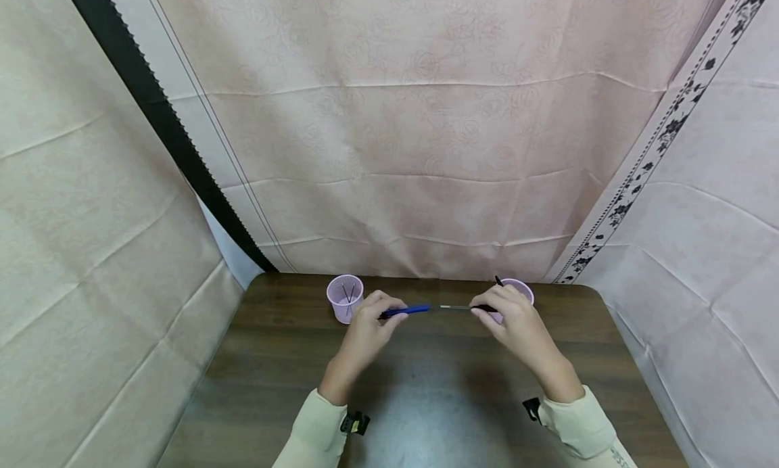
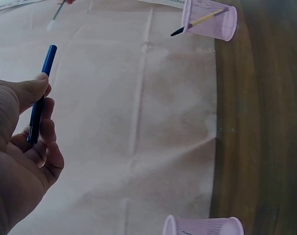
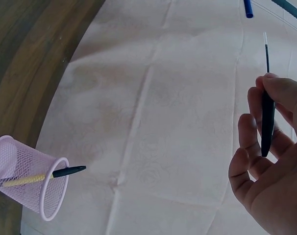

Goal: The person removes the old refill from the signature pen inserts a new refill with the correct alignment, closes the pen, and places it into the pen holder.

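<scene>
My left hand (image 1: 365,324) pinches a blue pen barrel (image 1: 417,309) between thumb and fingers. In the left wrist view the barrel (image 2: 48,60) stands almost upright, its lower end darker. My right hand (image 1: 516,321) pinches a black pen part (image 3: 267,120) with a thin refill (image 3: 267,58) sticking out of it. The refill's pale tip points at the barrel's end, with a small gap between them in the head view. Just beyond the left hand is a lilac mesh cup (image 1: 341,312) holding thin dark sticks. Another lilac cup (image 1: 525,290) is partly hidden behind the right hand.
A yellow pen with a black end (image 3: 66,172) leans in the right cup. The brown wooden table (image 1: 420,400) has its far edge just past the cups. Pale curtains (image 1: 395,150) hang behind it and along both sides.
</scene>
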Demonstrator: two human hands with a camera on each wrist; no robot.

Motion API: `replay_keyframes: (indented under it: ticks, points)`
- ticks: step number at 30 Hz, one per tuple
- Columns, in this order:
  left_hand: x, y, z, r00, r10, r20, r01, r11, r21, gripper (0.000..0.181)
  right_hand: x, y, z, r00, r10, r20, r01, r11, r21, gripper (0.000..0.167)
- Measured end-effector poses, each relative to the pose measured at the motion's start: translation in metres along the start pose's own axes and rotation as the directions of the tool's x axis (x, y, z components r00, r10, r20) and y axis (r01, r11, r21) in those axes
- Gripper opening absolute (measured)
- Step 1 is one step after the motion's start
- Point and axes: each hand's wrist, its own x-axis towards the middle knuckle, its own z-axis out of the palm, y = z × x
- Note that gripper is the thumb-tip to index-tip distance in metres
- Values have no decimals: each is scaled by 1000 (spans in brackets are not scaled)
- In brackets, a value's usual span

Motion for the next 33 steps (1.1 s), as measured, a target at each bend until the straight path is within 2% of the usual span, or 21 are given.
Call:
replay_keyframes:
  ticks: [6, 15, 25, 33]
  points:
    - [-5, -11, 9, 1000, 3, 26, -4, 999, 33, 11, 0, -1, -1, 1000, 18, 7, -18, 999, 51, 20]
    - [-11, -23, 22, 997, -44, 61, 40, 996, 74, 13, 0, 1, -1, 999, 35, 8, -36, 993, 113, 20]
    - [-20, -35, 37, 994, -63, 94, 54, 994, 98, 12, 0, 3, 0, 999, 33, 13, -35, 991, 133, 21]
    - [-28, -45, 48, 987, -75, 141, 52, 987, 155, 9, -1, 4, 2, 999, 33, 26, -36, 992, 122, 21]
